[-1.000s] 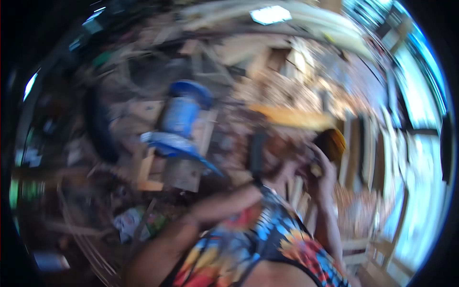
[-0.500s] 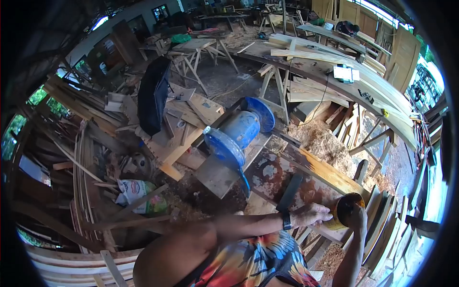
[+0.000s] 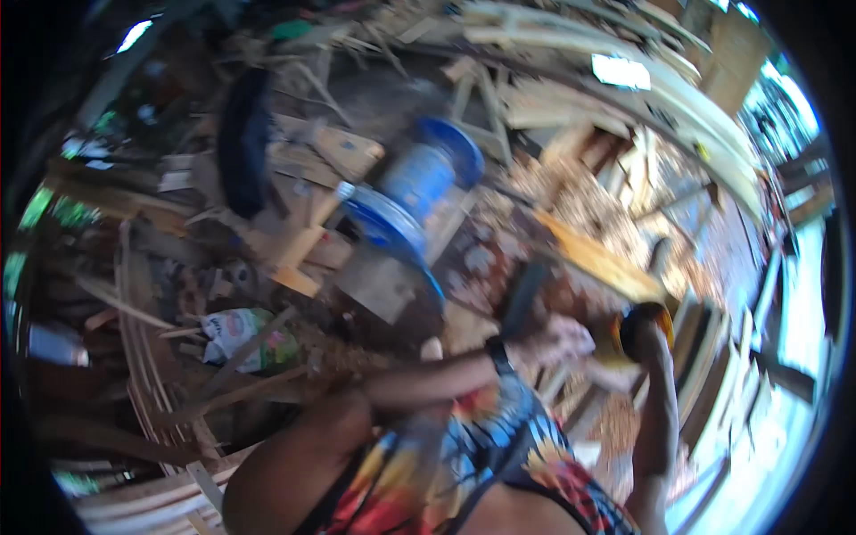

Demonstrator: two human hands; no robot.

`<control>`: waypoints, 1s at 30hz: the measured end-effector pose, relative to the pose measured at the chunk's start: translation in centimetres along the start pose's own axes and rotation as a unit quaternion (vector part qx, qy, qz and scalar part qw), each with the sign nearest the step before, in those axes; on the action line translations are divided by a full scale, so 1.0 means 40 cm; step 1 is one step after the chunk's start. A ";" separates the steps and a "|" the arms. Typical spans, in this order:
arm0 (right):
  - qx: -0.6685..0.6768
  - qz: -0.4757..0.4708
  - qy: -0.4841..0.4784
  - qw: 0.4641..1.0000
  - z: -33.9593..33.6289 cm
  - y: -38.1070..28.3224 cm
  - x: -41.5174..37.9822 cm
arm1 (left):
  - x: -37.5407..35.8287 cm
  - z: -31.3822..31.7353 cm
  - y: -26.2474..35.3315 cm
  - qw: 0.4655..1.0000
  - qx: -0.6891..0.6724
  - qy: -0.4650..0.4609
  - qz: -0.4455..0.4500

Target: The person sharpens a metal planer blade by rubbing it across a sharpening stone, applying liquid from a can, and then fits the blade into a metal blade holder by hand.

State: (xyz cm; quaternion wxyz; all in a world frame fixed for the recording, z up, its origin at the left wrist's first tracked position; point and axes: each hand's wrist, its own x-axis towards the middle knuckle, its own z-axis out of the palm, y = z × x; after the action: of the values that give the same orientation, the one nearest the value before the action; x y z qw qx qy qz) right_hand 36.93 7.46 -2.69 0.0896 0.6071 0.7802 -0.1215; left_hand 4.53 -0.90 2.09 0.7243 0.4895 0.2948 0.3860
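The whole view is smeared by motion. My left hand (image 3: pixel 562 340), with a dark watch at its wrist, is just left of a yellowish can (image 3: pixel 610 344). A gap shows between hand and can; its fingers look curled but are too blurred to read. My right hand (image 3: pixel 648 334) reaches into the can's dark mouth from the right, its fingers hidden inside. Under the can lies a reddish-brown, patchy board (image 3: pixel 584 290). Further left on that board is a dark block (image 3: pixel 524 296).
A blue machine (image 3: pixel 416 183) stands ahead on the left. Near it are a dark upright object (image 3: pixel 244 147) and a white and green bag (image 3: pixel 236 337). Wood strips lie at the right, beyond the can. Wood shavings (image 3: pixel 571 201) cover the floor ahead, below a long bench with planks (image 3: pixel 606 94).
The view has tilted downward and blurred, so the scene sits higher and further left. My left hand has drawn back from the can. My right hand remains at its mouth.
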 end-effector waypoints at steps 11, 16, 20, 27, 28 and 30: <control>0.097 0.093 0.103 0.986 -0.208 -0.090 -0.139 | 0.007 0.013 0.051 0.989 0.002 -0.052 -0.138; 0.143 0.004 0.284 0.948 -0.164 -0.102 -0.167 | 0.122 0.056 0.068 0.990 -0.002 -0.074 -0.118; 0.175 0.028 0.334 0.926 -0.172 -0.168 -0.194 | 0.244 0.116 0.029 0.997 -0.019 -0.058 -0.052; 0.125 0.004 0.488 0.864 -0.089 -0.187 -0.187 | 0.305 0.164 -0.049 0.998 0.060 -0.007 0.009; 0.139 0.005 0.486 0.863 -0.077 -0.183 -0.188 | 0.304 0.164 -0.056 0.995 0.093 0.006 0.025; 0.153 0.015 0.488 0.859 -0.071 -0.187 -0.198 | 0.313 0.157 -0.087 0.990 0.132 0.016 0.048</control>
State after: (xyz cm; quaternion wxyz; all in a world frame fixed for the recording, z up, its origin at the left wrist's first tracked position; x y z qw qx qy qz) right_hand 31.66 -0.75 2.91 -0.3947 0.6062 0.6866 0.0734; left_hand 17.13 5.93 0.41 0.6292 0.5879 0.3312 0.3858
